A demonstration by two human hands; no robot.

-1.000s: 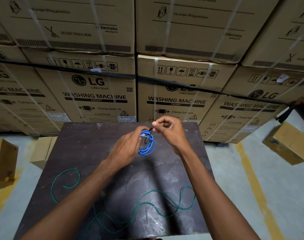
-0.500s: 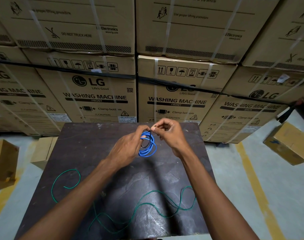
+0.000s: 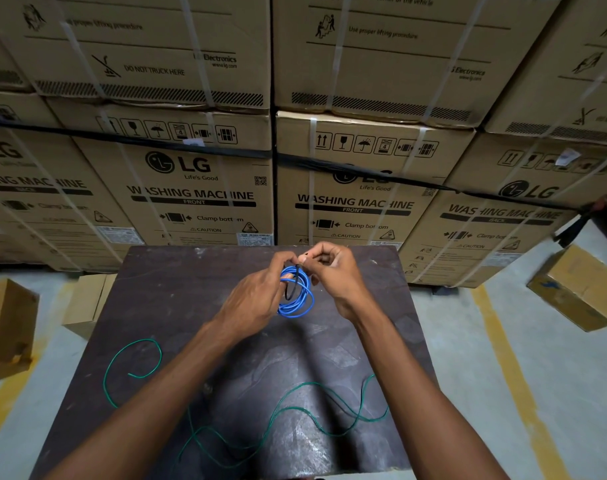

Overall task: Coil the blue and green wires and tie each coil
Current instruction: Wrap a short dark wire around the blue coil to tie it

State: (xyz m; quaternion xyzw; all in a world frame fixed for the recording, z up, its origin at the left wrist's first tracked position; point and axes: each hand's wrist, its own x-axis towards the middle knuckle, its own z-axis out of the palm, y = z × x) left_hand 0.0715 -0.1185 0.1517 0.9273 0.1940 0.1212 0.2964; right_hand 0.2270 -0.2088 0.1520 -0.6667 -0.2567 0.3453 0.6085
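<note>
Barely shifted, hands hold blue coil (image 3: 297,296) over dark table (image 3: 177,292), cartons (image 3: 198,188) behind

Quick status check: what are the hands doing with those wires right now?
Left hand holds blue coil. Right hand pinches a thin black tie at its top. Green wire loose on table, uncoiled. Nothing in the way.

A dark table (image 3: 177,299) carries only the loose green wire (image 3: 288,408).

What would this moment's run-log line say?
left hand: holds blue coil | right hand: pinches black tie | green wire: loose on table
</note>
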